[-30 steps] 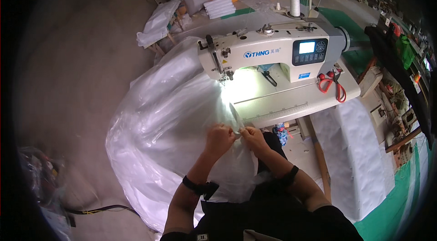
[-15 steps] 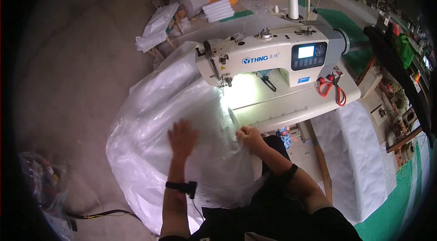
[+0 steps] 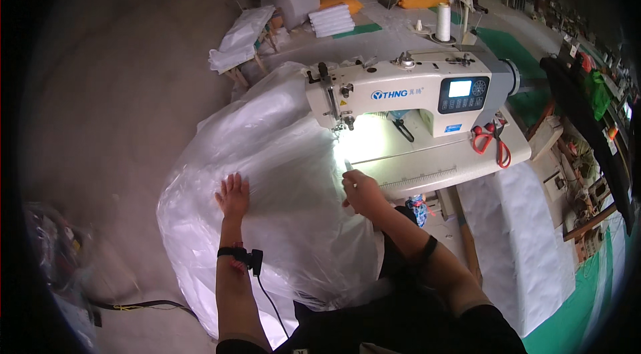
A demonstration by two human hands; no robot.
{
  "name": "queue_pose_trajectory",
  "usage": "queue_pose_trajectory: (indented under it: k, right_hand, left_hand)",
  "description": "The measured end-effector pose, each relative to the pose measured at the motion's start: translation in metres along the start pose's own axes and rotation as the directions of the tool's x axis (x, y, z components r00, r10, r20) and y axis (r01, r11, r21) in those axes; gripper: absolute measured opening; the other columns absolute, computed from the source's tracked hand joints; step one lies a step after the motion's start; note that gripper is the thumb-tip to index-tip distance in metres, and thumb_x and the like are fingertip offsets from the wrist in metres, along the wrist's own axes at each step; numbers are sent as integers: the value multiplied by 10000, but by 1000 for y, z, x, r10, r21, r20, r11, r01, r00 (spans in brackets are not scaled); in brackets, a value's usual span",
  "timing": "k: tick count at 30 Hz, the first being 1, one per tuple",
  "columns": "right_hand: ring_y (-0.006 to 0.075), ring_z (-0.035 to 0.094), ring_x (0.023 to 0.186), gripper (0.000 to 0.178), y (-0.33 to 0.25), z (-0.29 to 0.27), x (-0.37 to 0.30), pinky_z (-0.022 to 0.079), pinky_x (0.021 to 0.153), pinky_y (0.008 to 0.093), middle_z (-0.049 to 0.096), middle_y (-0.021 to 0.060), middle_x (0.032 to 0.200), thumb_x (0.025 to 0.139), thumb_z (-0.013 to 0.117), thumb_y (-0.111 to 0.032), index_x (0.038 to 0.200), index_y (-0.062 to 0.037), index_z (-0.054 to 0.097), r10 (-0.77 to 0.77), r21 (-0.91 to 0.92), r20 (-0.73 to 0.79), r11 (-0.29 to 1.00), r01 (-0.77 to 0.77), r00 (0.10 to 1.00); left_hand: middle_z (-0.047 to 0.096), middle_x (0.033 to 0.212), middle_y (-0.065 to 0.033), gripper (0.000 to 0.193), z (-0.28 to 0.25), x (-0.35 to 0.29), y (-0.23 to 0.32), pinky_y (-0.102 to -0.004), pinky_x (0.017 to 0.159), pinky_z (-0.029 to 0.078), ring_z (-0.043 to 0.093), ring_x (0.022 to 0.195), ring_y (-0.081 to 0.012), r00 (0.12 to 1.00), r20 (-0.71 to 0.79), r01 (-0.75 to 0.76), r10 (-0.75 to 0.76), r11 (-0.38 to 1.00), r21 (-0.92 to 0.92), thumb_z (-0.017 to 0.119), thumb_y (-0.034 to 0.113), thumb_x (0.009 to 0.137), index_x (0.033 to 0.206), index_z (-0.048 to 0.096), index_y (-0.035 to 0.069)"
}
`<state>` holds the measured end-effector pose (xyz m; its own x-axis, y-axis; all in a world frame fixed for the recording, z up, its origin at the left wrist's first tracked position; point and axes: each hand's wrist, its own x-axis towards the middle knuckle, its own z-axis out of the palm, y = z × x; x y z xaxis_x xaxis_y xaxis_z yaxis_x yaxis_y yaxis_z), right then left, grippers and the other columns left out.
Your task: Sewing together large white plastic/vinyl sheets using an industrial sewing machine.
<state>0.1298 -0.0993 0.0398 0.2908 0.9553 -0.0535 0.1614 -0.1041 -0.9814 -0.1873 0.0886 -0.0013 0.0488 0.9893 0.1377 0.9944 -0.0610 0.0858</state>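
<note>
A big, crumpled sheet of translucent white plastic film (image 3: 287, 180) spreads from the sewing machine's needle area down over my lap. My left hand (image 3: 234, 195) lies on it, flat with fingers spread. At the sheet's right edge, close to the front of the machine bed, my right hand (image 3: 362, 192) is closed, fingers pinched around that edge. A narrow pale strip juts up from this hand toward the needle. The white sewing machine (image 3: 400, 87) has its lamp lit, and glare washes out the presser foot and the film under it.
Red-handled scissors (image 3: 491, 143) lie on the machine bed's right end. A white thread cone (image 3: 443, 23) stands behind the machine. White sheeting (image 3: 517, 240) hangs at the right. Further back are a large white roll (image 3: 291, 3) and stacked white bundles (image 3: 332, 21). A cable (image 3: 143, 304) crosses the floor.
My left hand has moved left across the film and settled flat on it. My right hand has shifted slightly nearer the needle, still closed on the edge. The whole view has tilted a little.
</note>
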Motion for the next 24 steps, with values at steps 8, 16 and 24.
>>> queue_pose_trajectory:
  k: [8,16,24]
  right_hand:
    - [97,447,458,147,28,22,87,311,356,224,514,38,663,901,518,-181,832,-56,483,280,785,355,430,-447,892]
    - [66,328,423,142,32,-9,69,231,349,198,405,-17,612,868,497,-96,738,-97,439,289,655,336,612,-443,897]
    - [60,313,414,200,18,10,71,232,344,205,386,-25,574,838,517,-103,660,-113,427,322,652,455,515,-556,831]
  left_hand:
    - [296,1468,-34,543,-7,-7,1,-549,1087,99,220,1367,-291,1000,29,10,-10,1000,-14,308,510,926,1390,359,231]
    - [297,1468,-35,540,-3,-6,-3,-535,1091,106,226,1365,-289,1000,-8,-17,17,1000,9,314,500,926,1393,357,234]
    - [300,1466,-35,535,-5,-6,-3,-536,1091,111,232,1363,-290,1000,-16,-20,20,1000,10,327,495,922,1388,366,235]
